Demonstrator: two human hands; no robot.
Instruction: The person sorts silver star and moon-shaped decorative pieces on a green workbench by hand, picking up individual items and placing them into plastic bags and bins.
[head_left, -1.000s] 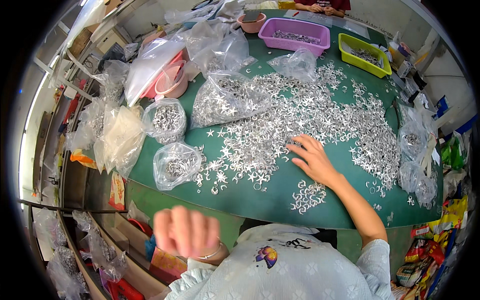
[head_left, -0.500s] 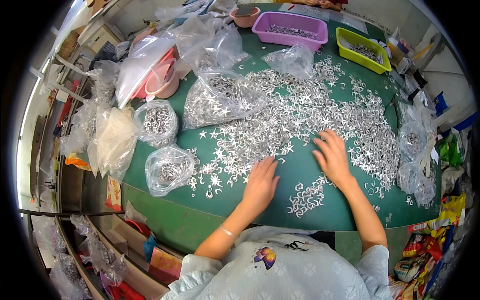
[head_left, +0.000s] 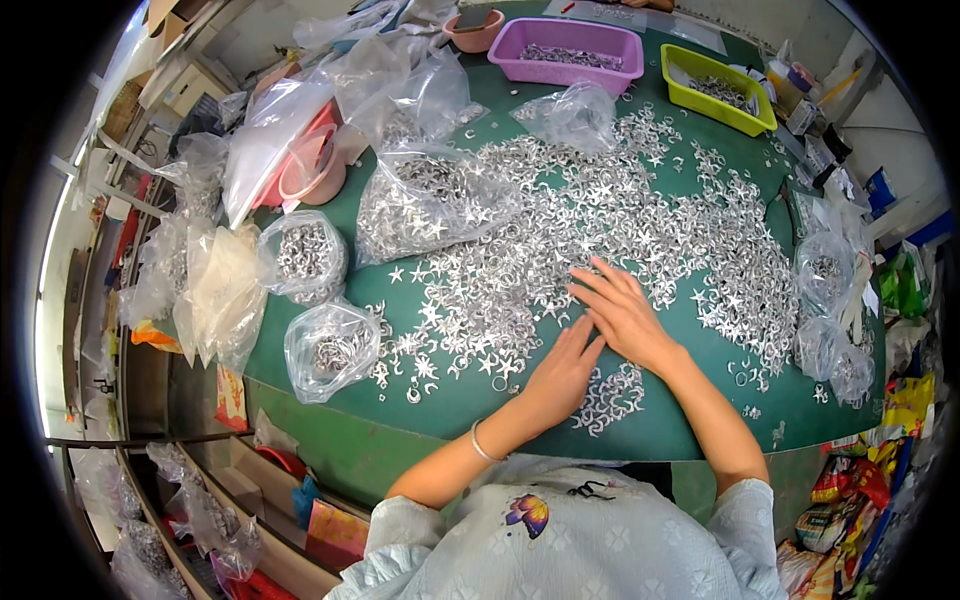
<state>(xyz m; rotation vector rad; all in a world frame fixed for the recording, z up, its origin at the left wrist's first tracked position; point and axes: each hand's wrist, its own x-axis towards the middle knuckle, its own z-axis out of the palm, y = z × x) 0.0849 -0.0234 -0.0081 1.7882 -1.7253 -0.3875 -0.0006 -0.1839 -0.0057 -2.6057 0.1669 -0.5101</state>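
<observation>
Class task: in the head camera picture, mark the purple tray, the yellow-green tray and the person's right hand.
purple tray (head_left: 628,48): head view, on its right rim.
yellow-green tray (head_left: 706,100): head view, on its near wall.
right hand (head_left: 622,314): head view, on the back of the hand.

silver star pieces (head_left: 600,230) cover a green table (head_left: 470,400), near purple tray (head_left: 580,55) and yellow-green tray (head_left: 715,90).

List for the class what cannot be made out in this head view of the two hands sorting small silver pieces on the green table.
- Left hand: palm down, so whatever lies under its fingers is hidden.
- Right hand: its palm covers the silver pieces below it.
- Small pile near the table edge: pieces too small to tell apart.
- Purple tray and yellow-green tray: contents too small near the rim.
- Clear bags: crinkled plastic blurs what is inside.
</observation>
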